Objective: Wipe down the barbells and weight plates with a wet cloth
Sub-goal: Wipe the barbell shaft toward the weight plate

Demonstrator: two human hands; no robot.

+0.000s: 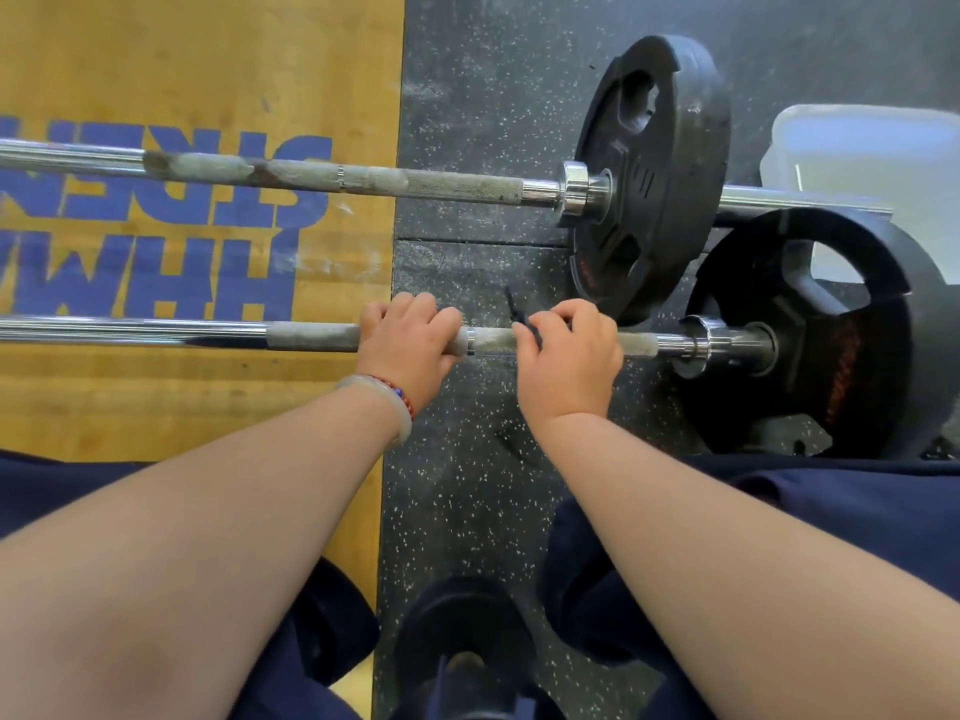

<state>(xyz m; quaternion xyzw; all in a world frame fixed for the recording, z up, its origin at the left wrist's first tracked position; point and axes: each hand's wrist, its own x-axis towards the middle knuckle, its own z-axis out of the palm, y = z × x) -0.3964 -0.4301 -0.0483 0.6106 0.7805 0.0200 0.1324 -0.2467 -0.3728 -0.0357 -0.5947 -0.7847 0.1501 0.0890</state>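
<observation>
Across the middle of the frame lies the near barbell [156, 332], its knurling chalky. The left hand [408, 345] wraps round it. Beside it the right hand [569, 356] curls over it, pinching a dark strip [514, 309], near the weight plate [841, 330] at right.

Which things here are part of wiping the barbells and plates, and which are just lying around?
Job: near barbell, gripped by left hand and right hand; far barbell; near weight plate; far weight plate.
Lying about: white tub; wooden platform.
</observation>
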